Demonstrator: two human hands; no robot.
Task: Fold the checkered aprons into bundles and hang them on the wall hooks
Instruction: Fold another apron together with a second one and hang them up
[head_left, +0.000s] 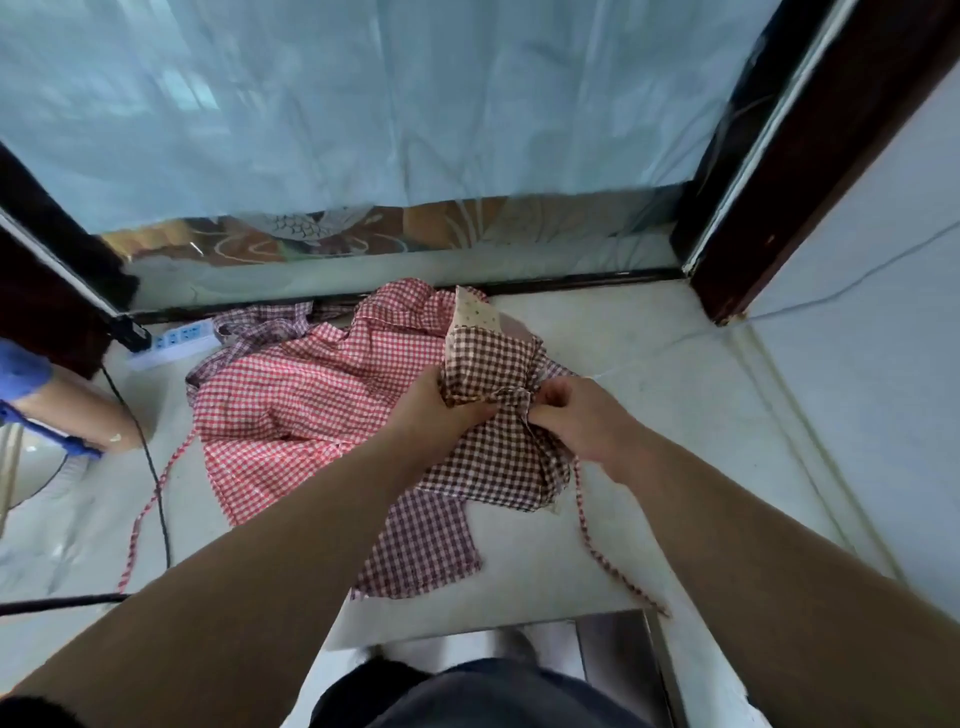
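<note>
- Soft, bright daylight glows through the pale curtain (415, 93) ahead.
- Shadows are faint, and the whole picture is slightly blurred.
- The wide-angle lens bends the door frames (810, 130) at the edges.

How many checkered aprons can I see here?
3. The brown apron is gripped by the left hand and the right hand. The red apron lies spread beneath it. A purple apron peeks out from under the red one. More may be hidden underneath.

A single head-worn wide-angle camera looks forward and steeply down at the nearby floor (649, 353).
</note>
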